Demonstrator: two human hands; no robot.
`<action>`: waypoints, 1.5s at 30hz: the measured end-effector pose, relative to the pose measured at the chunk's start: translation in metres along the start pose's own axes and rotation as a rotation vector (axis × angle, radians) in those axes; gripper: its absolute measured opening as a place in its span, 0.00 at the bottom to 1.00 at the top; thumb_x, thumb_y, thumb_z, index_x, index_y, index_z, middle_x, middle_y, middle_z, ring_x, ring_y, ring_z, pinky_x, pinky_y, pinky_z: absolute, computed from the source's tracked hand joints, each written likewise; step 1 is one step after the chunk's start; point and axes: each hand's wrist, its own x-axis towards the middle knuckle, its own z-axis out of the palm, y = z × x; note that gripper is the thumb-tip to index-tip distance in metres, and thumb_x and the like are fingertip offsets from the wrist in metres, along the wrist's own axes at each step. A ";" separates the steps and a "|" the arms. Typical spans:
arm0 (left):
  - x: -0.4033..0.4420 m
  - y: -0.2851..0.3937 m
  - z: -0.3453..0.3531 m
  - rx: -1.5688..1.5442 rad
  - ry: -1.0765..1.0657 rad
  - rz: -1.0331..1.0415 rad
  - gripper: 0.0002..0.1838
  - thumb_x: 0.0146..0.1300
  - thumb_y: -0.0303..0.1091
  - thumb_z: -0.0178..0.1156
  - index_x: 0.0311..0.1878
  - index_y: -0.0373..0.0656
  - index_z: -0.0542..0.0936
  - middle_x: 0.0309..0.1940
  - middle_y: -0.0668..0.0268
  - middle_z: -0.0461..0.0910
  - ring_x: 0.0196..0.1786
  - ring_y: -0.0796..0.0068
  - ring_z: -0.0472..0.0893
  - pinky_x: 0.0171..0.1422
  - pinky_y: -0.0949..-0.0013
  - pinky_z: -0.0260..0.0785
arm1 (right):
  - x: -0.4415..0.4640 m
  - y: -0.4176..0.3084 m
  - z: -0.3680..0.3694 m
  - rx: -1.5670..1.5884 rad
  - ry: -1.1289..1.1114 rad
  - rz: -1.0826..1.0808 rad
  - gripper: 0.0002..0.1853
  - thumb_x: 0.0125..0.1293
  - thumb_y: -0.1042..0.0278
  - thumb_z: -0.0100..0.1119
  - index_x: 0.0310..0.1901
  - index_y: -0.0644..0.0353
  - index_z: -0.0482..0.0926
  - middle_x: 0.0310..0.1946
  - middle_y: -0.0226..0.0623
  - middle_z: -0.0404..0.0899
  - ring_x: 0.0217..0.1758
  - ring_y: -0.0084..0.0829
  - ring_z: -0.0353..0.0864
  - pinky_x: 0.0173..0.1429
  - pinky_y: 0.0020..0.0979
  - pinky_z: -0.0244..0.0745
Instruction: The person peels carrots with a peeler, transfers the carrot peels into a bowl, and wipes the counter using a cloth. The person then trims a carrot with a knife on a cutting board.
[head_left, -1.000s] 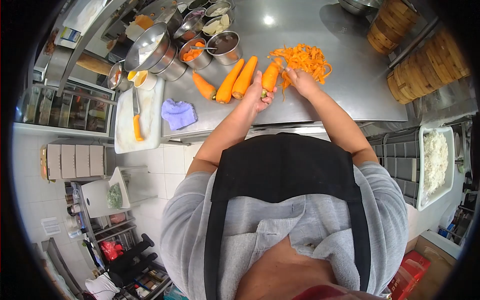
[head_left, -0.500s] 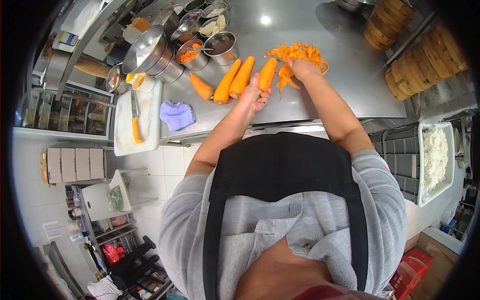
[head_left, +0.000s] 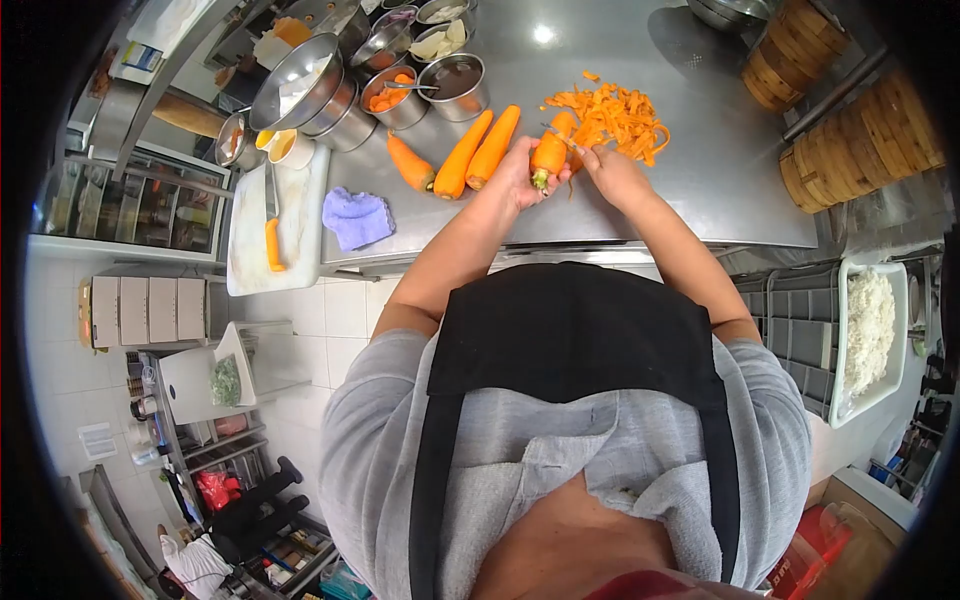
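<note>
My left hand is closed around the thick end of a carrot, its green stem stub towards me. In my right hand is a thin metal peeler, lying across that carrot; my fingers cover most of its handle. Beyond my right hand a loose heap of carrot peelings is spread on the steel table. Left of my left hand lie two long carrots, one nearer and one farther, and a shorter carrot beside them.
Steel pots with food, including a pot of dark liquid, stand at the back left. A purple cloth lies near a white cutting board with a yellow-handled knife. Bamboo steamers line the right side of the steel table.
My right hand and the peeler have come back from the peelings to the held carrot. The carrot has been turned, and its stem end shows more now.
</note>
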 end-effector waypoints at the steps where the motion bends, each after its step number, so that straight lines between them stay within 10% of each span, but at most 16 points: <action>1: 0.001 0.002 0.003 -0.015 0.036 -0.013 0.22 0.65 0.47 0.43 0.52 0.41 0.73 0.35 0.54 0.78 0.26 0.69 0.76 0.20 0.79 0.65 | -0.004 0.002 0.000 0.027 0.003 -0.037 0.27 0.72 0.44 0.36 0.49 0.61 0.76 0.43 0.53 0.80 0.50 0.51 0.78 0.53 0.48 0.71; 13: 0.019 -0.001 0.003 -0.173 -0.049 0.024 0.25 0.70 0.60 0.40 0.44 0.47 0.74 0.28 0.60 0.73 0.23 0.70 0.70 0.22 0.74 0.59 | -0.041 -0.023 -0.009 -0.183 0.110 -0.093 0.25 0.71 0.43 0.42 0.38 0.61 0.75 0.30 0.50 0.81 0.38 0.52 0.81 0.42 0.49 0.74; 45: 0.013 0.000 -0.010 -0.002 -0.026 0.073 0.24 0.72 0.56 0.40 0.47 0.43 0.70 0.29 0.56 0.71 0.21 0.76 0.67 0.16 0.80 0.54 | 0.056 0.003 -0.023 -0.179 0.013 0.069 0.30 0.72 0.39 0.34 0.51 0.54 0.78 0.47 0.42 0.82 0.52 0.43 0.80 0.55 0.44 0.72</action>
